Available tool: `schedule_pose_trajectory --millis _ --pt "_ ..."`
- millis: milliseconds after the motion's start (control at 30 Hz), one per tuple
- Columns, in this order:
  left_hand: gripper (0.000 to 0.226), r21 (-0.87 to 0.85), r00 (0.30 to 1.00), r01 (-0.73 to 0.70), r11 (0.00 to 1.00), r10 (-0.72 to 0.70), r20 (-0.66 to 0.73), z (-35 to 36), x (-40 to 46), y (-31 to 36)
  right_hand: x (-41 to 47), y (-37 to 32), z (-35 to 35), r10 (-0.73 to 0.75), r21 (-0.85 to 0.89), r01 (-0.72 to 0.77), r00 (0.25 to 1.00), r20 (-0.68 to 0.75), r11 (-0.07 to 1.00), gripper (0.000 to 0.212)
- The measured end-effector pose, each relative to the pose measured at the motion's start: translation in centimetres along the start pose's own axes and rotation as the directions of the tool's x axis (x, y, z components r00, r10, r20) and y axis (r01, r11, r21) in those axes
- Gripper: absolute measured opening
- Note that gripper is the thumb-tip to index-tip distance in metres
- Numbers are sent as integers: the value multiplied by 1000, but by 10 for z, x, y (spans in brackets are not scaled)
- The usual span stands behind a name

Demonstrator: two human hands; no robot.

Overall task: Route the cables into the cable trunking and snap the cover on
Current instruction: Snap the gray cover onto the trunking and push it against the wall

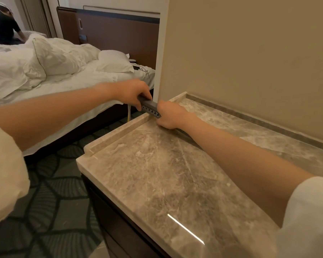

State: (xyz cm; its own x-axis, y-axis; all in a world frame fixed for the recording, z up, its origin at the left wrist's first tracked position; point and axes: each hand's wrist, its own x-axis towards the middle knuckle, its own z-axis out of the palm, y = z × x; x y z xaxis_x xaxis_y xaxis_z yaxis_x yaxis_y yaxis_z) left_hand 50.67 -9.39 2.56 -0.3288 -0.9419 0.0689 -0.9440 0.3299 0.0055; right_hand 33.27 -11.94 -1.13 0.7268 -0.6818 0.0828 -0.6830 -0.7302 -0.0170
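I am looking down on a marble tabletop point(166, 174) with a raised lip along its edges, set against a beige wall point(250, 62) at about two o'clock. A patterned dark carpet point(54, 192) covers the floor at eight o'clock, and a bed point(54, 71) with rumpled white bedding fills ten o'clock, with another person seated far off at its corner. At twelve o'clock, over the tabletop's far left corner, both hands hold the grey trunking point(151, 108), its side showing a row of slots. My left hand point(134, 94) grasps its far end, fingers curled over the top; my right hand point(171, 115) is clenched around the near part. A yellow cable point(128, 114) hangs down below the left hand.
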Motion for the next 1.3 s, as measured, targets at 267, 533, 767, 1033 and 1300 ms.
schedule_pose_trajectory --millis 267,533,767,1033,1300 --pt "25 197 990 32 980 -58 130 -6 -2 -8 2 -1 -3 -28 -22 29 999 35 999 21" --pt "28 266 998 -45 963 35 45 8 -6 -19 16 -12 -4 15 -100 -11 999 34 995 17" --pt "47 268 995 -68 961 84 -47 19 -10 -27 34 -19 -3 15 -25 -14 998 57 1000 24" --pt "29 391 980 22 920 57 -190 43 -12 -31 34 -19 0 -1 -22 2 999 41 1000 22" --pt "27 513 983 74 855 23 -181 45 -2 -38 34 -19 0 -17 -36 18 999 39 999 14"
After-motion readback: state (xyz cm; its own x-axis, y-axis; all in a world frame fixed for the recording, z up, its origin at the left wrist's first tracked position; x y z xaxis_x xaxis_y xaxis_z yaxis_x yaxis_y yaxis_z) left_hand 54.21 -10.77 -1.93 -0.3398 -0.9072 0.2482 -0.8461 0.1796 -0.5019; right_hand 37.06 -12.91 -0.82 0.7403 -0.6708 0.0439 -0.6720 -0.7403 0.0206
